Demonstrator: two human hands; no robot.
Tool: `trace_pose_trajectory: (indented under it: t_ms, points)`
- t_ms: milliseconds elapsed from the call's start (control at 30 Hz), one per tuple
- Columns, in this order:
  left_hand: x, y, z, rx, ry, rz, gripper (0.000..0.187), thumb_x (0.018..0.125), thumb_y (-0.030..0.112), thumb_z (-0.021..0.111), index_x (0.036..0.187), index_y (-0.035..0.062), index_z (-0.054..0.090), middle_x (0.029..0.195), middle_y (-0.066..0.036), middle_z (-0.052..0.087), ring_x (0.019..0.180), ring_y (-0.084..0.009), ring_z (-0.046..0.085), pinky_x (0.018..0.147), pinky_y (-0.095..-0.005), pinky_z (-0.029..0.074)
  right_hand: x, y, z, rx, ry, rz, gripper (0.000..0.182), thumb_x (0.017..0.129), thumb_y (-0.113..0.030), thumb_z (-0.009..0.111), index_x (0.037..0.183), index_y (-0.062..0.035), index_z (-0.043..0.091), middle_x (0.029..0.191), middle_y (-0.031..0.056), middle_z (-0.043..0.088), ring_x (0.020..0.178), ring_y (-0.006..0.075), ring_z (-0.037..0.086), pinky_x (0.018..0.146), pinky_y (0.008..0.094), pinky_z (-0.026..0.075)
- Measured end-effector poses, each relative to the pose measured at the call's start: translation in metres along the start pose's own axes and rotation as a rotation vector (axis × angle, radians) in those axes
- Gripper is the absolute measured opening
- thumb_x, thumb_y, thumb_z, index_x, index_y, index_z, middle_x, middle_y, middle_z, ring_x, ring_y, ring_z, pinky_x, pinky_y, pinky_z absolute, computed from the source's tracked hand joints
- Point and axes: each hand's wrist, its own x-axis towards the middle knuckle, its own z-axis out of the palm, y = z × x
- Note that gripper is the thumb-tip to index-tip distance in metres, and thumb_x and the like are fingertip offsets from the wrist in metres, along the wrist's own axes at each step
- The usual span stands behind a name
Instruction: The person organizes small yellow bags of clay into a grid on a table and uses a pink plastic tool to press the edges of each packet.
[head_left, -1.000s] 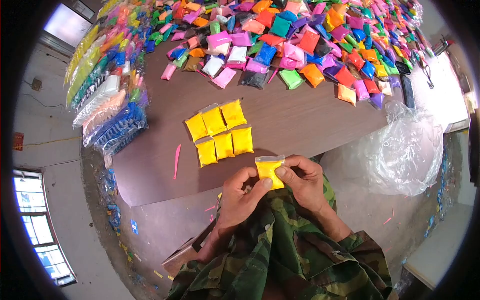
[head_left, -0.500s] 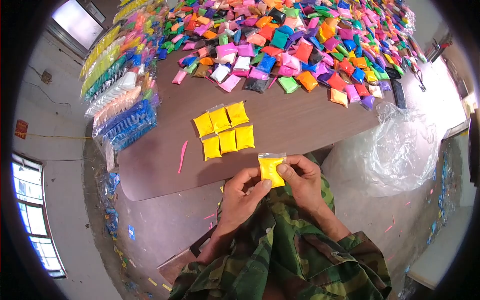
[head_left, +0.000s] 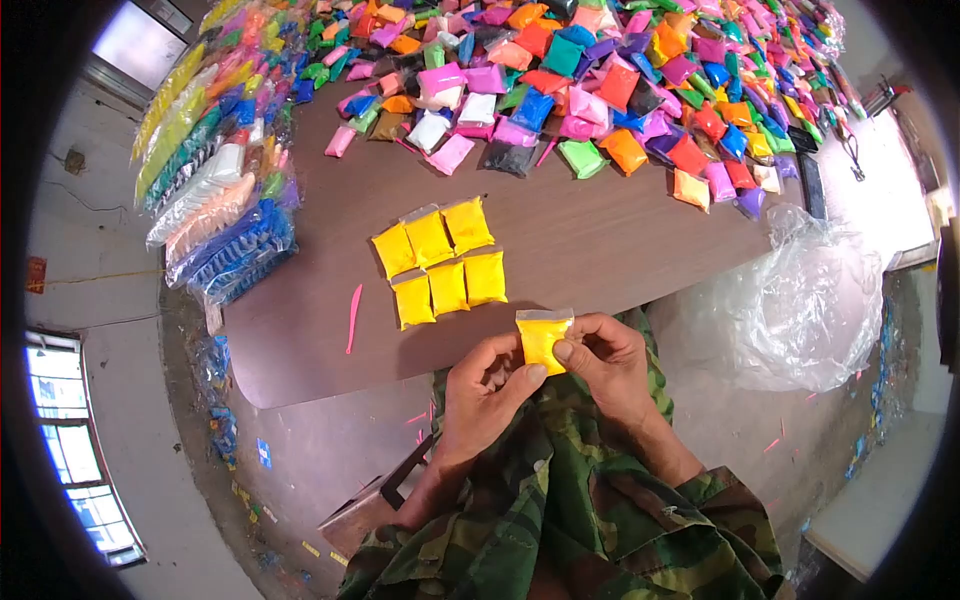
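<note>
Between my two hands I hold a small yellow packet (head_left: 543, 341), its clear top edge facing away from me, just off the table's near edge. My left hand (head_left: 490, 390) pinches its lower left side with thumb and fingers. On the right side, my right hand (head_left: 607, 365) grips it with the thumb on its front. Beyond them, several more yellow packets (head_left: 427, 238) lie in two rows on the brown table (head_left: 600, 240). To the left of those packets is a thin pink plastic tool (head_left: 354, 320).
A large heap of many-coloured packets (head_left: 560, 90) covers the table's far side. Clear bags of sorted packets (head_left: 225, 225) are stacked at the left. A big clear plastic bag (head_left: 800, 310) sits at the right, beside the table. Scraps lie on the floor.
The view has shifted slightly, so the table's things appear a little further left. Both hands keep the yellow packet in nearly the same hold.
</note>
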Motion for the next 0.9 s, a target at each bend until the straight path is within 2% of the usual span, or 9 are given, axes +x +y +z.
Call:
trace_pose_trajectory:
  t_ms: [100, 300, 400, 533, 667, 900]
  points:
    - [0.010, -0.012, -0.008, 0.048, -0.007, -0.116, 0.025, 0.095, 0.010, 0.074, 0.114, -0.0026, 0.064, 0.097, -0.001, 0.068, 0.085, -0.0045, 0.060, 0.077, -0.0219, 0.051, 0.007, 0.003, 0.001, -0.024, -0.008, 0.034, 0.021, 0.097, -0.007, 0.071, 0.116, 0.0012, 0.067, 0.097, -0.0021, 0.065, 0.088, 0.0053, 0.058, 0.080, 0.0223, 0.049]
    - [0.030, -0.018, -0.022, 0.131, 0.002, -0.059, 0.022, 0.094, 0.008, 0.074, 0.112, -0.0020, 0.064, 0.094, 0.000, 0.065, 0.085, -0.0044, 0.059, 0.076, -0.0215, 0.050, 0.023, 0.006, 0.005, 0.015, -0.005, 0.086, 0.027, 0.096, -0.003, 0.071, 0.122, 0.0028, 0.064, 0.105, 0.0019, 0.068, 0.095, 0.0080, 0.062, 0.085, 0.0251, 0.052]
    - [0.035, -0.005, -0.018, -0.028, 0.017, -0.142, 0.022, 0.094, 0.008, 0.074, 0.111, -0.0021, 0.064, 0.096, 0.000, 0.065, 0.086, -0.0043, 0.058, 0.076, -0.0215, 0.049, 0.032, 0.003, 0.010, 0.003, -0.010, 0.099, 0.028, 0.097, -0.004, 0.070, 0.123, 0.0024, 0.063, 0.104, 0.0003, 0.066, 0.093, 0.0072, 0.060, 0.084, 0.0243, 0.051]
    - [0.038, -0.008, -0.024, -0.096, 0.037, -0.158, 0.022, 0.094, 0.010, 0.073, 0.111, -0.0021, 0.065, 0.097, -0.001, 0.065, 0.086, -0.0044, 0.058, 0.076, -0.0216, 0.049, 0.039, 0.002, 0.016, -0.020, -0.071, 0.109, 0.026, 0.098, -0.003, 0.068, 0.123, 0.0032, 0.062, 0.103, -0.0003, 0.065, 0.094, 0.0065, 0.059, 0.085, 0.0241, 0.051]
    - [0.034, -0.014, -0.034, 0.105, 0.033, -0.126, 0.019, 0.094, 0.009, 0.072, 0.109, -0.0020, 0.066, 0.093, -0.003, 0.067, 0.083, -0.0060, 0.058, 0.074, -0.0238, 0.049, 0.044, 0.002, 0.020, 0.044, -0.091, 0.218, 0.025, 0.097, -0.004, 0.069, 0.120, 0.0030, 0.063, 0.103, 0.0006, 0.066, 0.094, 0.0062, 0.060, 0.085, 0.0239, 0.051]
    - [0.040, -0.012, -0.026, 0.217, 0.069, -0.063, 0.018, 0.093, 0.005, 0.070, 0.109, -0.0019, 0.066, 0.094, -0.004, 0.068, 0.082, -0.0083, 0.060, 0.074, -0.0256, 0.049, 0.054, 0.009, 0.016, 0.046, -0.134, 0.189, 0.021, 0.097, -0.006, 0.070, 0.116, 0.0019, 0.065, 0.099, 0.0003, 0.066, 0.090, 0.0057, 0.060, 0.082, 0.0236, 0.052]
